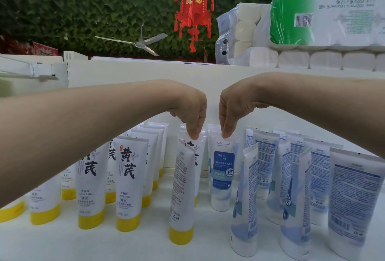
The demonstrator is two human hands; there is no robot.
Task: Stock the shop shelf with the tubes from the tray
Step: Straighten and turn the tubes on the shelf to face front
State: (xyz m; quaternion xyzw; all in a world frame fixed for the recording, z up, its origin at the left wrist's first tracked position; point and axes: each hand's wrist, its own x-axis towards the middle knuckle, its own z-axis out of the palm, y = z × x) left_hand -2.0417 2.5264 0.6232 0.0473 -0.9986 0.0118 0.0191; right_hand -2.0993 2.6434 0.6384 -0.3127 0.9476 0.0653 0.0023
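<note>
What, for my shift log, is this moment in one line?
left hand pinches yellow-capped tube top | right hand pinches blue-label tube top | both tubes standing on shelf

A red paper lantern (194, 8) with gold characters and tassels hangs at twelve o'clock, in front of a wall of green artificial leaves (83, 10) that fills the upper view. Below it, toward eleven o'clock, is a grey three-bladed ceiling fan (139, 44). At two o'clock lie wrapped packs of white toilet rolls (291, 58), with a green-and-white pack (323, 19) stacked on top, its print upside down. A red sign (44, 49) peeks in at ten o'clock.
</note>
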